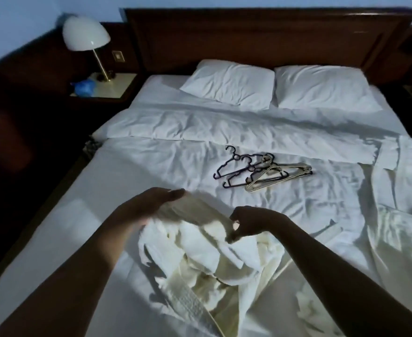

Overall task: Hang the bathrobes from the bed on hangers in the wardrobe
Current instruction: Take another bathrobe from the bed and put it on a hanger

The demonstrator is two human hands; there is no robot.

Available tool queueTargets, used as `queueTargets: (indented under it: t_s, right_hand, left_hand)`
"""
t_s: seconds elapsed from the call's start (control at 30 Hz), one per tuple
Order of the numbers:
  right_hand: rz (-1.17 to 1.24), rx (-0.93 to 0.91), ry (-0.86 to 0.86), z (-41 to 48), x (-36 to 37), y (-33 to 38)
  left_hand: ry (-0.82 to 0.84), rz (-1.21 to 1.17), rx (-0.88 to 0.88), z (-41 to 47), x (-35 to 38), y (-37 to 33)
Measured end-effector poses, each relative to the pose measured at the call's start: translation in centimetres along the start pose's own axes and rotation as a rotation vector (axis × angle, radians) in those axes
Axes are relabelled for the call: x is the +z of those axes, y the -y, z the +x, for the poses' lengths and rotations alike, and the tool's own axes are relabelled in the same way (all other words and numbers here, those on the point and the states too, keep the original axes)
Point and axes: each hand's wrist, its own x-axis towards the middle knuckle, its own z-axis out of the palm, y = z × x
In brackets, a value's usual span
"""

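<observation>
A white bathrobe point(200, 259) lies bunched on the near part of a white bed point(78, 215), its upper part lifted between two bare forearms reaching in from the near edge. The left hand point(151, 205) lies nearly flat, fingers straight, against a raised fold at the robe's left side. The right hand point(251, 222) pinches the fabric edge between thumb and curled fingers. More rumpled white cloth point(394, 227) lies to the right; I cannot tell whether it is a robe or bedding. Farther out, mid-bed, a small pile of hangers point(260, 172) rests on the duvet, dark ones left, pale ones right, overlapping. Beyond are two white pillows point(226, 83) side by side against a dark wooden headboard point(260, 37). At far left, a white domed lamp point(85, 32) stands on a bedside table point(117, 87).
</observation>
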Motion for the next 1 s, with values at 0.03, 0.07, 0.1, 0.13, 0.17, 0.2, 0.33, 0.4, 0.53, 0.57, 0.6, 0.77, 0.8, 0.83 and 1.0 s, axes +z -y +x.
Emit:
queueTargets:
  t_s: [0.03, 0.07, 0.1, 0.13, 0.17, 0.2, 0.33, 0.4, 0.53, 0.57, 0.6, 0.77, 0.8, 0.83, 1.0]
  right_hand:
    - [-0.018, 0.004, 0.075, 1.3, 0.7, -1.5]
    - [-0.031, 0.009, 0.115, 2.7, 1.2, -3.4]
    - [-0.040, 0.025, 0.095, 4.2, 1.4, -5.3]
    - [-0.054, 0.066, 0.019, 5.7, 1.5, -7.2]
    - [-0.063, 0.121, -0.092, 7.4, 1.6, -9.1]
    - [-0.050, 0.181, -0.233, 9.1, 1.6, -10.7]
    - [0.148, 0.224, -0.662, 15.9, 1.3, -14.6]
    - [0.234, 0.193, -0.759, 19.3, 1.6, -16.1]
    - [0.195, 0.372, -0.643, 25.0, 2.8, -22.1]
    - [0.144, 0.409, -0.578, 26.0, 3.0, -23.7]
    - [0.092, 0.430, -0.529, 27.0, 3.2, -25.3]
    - [-0.199, 0.429, -0.524, 30.1, 4.8, -30.4]
    - [-0.268, 0.406, -0.564, 30.2, 5.1, -30.9]
    - [-0.306, 0.388, -0.606, 29.9, 5.4, -31.2]
    - [-0.098, 0.321, -0.576, 25.6, 6.8, -30.2]
  left_hand:
    - [0.078, 0.097, -0.064, 1.4, 0.0, 1.1]
    - [0.162, 0.170, -0.123, 2.9, -0.1, 2.3]
    - [0.203, 0.224, -0.160, 4.5, -0.1, 3.5]
    - [0.180, 0.251, -0.169, 6.1, -0.1, 4.7]
    - [0.099, 0.248, -0.136, 7.7, 0.0, 5.7]
    - [-0.023, 0.217, -0.066, 9.4, 0.3, 6.7]
    - [-0.504, 0.044, 0.143, 15.6, 2.8, 8.6]
    - [-0.562, 0.007, 0.115, 18.2, 3.8, 9.8]
    - [-0.553, -0.185, -0.020, 22.1, 3.7, 14.6]
    - [-0.552, -0.213, -0.057, 22.7, 3.5, 15.5]
    - [-0.543, -0.244, -0.082, 23.2, 3.5, 16.3]
    - [-0.426, -0.362, -0.059, 24.5, 4.4, 17.3]
    - [-0.436, -0.346, -0.039, 25.0, 4.7, 17.6]
    - [-0.457, -0.317, -0.026, 25.3, 5.0, 17.7]
    - [-0.475, -0.177, 0.003, 26.3, 6.4, 17.0]
